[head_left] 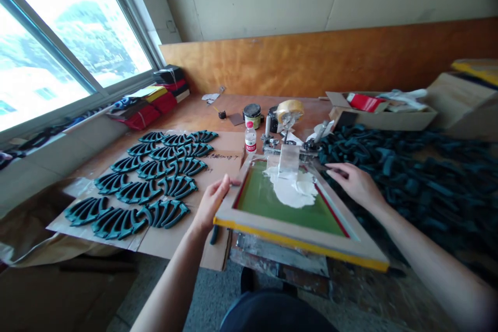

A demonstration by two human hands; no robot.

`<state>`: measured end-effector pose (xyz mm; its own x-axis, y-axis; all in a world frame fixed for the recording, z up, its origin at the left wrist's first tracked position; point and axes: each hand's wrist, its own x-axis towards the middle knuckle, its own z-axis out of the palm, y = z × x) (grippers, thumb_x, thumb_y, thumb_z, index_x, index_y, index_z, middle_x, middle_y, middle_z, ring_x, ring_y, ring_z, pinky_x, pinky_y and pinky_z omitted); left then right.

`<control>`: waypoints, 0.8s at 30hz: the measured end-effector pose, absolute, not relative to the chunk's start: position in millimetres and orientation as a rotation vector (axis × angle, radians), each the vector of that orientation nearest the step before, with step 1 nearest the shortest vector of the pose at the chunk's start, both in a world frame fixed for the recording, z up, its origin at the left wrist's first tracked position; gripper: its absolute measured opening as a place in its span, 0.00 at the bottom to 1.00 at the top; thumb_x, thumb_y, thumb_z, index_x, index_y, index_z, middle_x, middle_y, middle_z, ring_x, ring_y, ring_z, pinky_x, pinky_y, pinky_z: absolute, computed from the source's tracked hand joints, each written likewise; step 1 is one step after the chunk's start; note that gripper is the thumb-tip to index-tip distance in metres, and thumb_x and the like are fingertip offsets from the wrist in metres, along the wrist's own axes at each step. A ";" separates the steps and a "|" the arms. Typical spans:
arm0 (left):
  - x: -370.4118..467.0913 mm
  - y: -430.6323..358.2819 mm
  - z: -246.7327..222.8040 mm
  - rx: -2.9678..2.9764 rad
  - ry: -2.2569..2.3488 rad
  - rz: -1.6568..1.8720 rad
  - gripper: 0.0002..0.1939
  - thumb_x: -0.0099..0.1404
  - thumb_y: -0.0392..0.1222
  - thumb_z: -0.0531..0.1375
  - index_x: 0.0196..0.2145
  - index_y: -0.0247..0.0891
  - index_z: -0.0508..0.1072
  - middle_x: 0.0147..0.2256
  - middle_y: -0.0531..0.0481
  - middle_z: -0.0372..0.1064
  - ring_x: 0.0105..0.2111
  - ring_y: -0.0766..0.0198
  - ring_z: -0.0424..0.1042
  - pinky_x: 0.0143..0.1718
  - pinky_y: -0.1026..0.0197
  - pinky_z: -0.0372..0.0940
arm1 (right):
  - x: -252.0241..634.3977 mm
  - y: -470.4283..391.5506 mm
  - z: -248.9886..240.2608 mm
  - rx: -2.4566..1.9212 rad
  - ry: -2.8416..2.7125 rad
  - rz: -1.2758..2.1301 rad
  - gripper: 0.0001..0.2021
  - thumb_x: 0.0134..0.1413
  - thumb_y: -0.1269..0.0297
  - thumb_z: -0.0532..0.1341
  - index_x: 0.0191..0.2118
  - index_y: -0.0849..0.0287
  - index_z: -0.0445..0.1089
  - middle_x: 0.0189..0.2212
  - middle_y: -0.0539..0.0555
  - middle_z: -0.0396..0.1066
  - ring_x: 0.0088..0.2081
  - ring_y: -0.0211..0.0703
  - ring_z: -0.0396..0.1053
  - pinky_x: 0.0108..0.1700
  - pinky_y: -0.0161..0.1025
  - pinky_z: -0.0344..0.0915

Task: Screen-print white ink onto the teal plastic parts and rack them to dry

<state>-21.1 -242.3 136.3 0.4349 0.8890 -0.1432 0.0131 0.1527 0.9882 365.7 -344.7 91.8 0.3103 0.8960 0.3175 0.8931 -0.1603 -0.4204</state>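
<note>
A screen-printing frame (307,246) sits tilted before me, its green mesh (264,202) carrying a pool of white ink (291,192). A pale block-like squeegee (288,161) stands in the ink at the far end. My left hand (213,198) is closed at the frame's left edge, thumb up; a small dark tip shows beside the thumb, and what the fingers hold is hidden. Off the frame's right side, my right hand (356,182) has its fingers loosely stretched out, close to a heap of dark green plastic parts (420,187). Nothing shows in it.
Rows of ribbed dark green parts (155,168) lie on cardboard (223,158) at left. Behind the frame are a clamp (307,149), a clear bottle (250,140), a tin (252,114) and a tape roll (290,112). An open carton (400,119) stands far right.
</note>
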 end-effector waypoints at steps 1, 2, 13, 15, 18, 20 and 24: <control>-27.5 -249.4 118.9 1.248 0.958 0.702 0.27 0.59 0.60 0.59 0.45 0.35 0.76 0.28 0.49 0.72 0.24 0.65 0.68 0.24 0.67 0.60 | 354.8 -340.0 95.2 -2.000 -1.615 -0.013 0.20 0.58 0.54 0.55 0.52 0.57 0.69 0.45 0.58 0.69 0.39 0.47 0.70 0.41 0.42 0.68; -32.4 -255.6 100.0 1.235 0.979 0.638 0.28 0.58 0.59 0.61 0.49 0.36 0.74 0.28 0.50 0.72 0.25 0.65 0.68 0.24 0.66 0.60 | 342.0 -334.2 97.5 -1.961 -1.665 -0.045 0.23 0.56 0.54 0.58 0.56 0.57 0.65 0.49 0.60 0.67 0.42 0.48 0.70 0.44 0.42 0.68; -25.3 -272.1 -5.5 1.184 1.224 0.642 0.40 0.54 0.50 0.64 0.61 0.38 0.59 0.25 0.56 0.69 0.26 0.63 0.69 0.30 0.64 0.63 | 252.3 -307.4 67.6 -2.128 -2.144 0.079 0.04 0.54 0.69 0.59 0.37 0.59 0.69 0.35 0.56 0.71 0.39 0.47 0.68 0.40 0.39 0.64; -25.6 -271.9 -5.4 1.191 1.230 0.629 0.38 0.54 0.50 0.64 0.61 0.38 0.60 0.25 0.55 0.70 0.27 0.63 0.70 0.31 0.63 0.64 | 249.5 -326.4 57.2 -1.998 -2.223 0.076 0.05 0.55 0.73 0.56 0.34 0.59 0.69 0.33 0.56 0.71 0.40 0.47 0.67 0.41 0.39 0.63; -26.8 -271.4 -6.6 1.205 1.234 0.617 0.37 0.54 0.50 0.64 0.60 0.39 0.62 0.27 0.53 0.71 0.28 0.61 0.71 0.32 0.62 0.65 | 252.1 -356.7 51.1 -1.696 -2.404 0.101 0.12 0.52 0.79 0.51 0.34 0.60 0.69 0.33 0.56 0.70 0.40 0.46 0.65 0.42 0.40 0.62; -27.4 -271.0 -7.8 1.219 1.246 0.615 0.36 0.54 0.49 0.64 0.59 0.40 0.63 0.27 0.53 0.72 0.29 0.61 0.71 0.32 0.62 0.65 | 257.1 -366.8 55.7 -1.551 -2.494 0.174 0.14 0.49 0.81 0.51 0.34 0.59 0.69 0.33 0.55 0.70 0.40 0.46 0.65 0.42 0.39 0.62; -28.5 -269.8 -10.6 1.248 1.253 0.622 0.35 0.54 0.51 0.64 0.58 0.38 0.64 0.26 0.53 0.71 0.28 0.62 0.71 0.31 0.63 0.64 | 260.6 -360.7 65.1 -1.540 -2.460 0.273 0.11 0.48 0.80 0.54 0.30 0.57 0.68 0.29 0.52 0.69 0.36 0.44 0.65 0.39 0.38 0.61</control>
<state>-28.5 -269.8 -10.6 0.2766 0.8947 -0.3508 0.2619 0.2811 0.9233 260.6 -360.7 65.1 -0.4232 0.9014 0.0920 0.8594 0.4315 -0.2745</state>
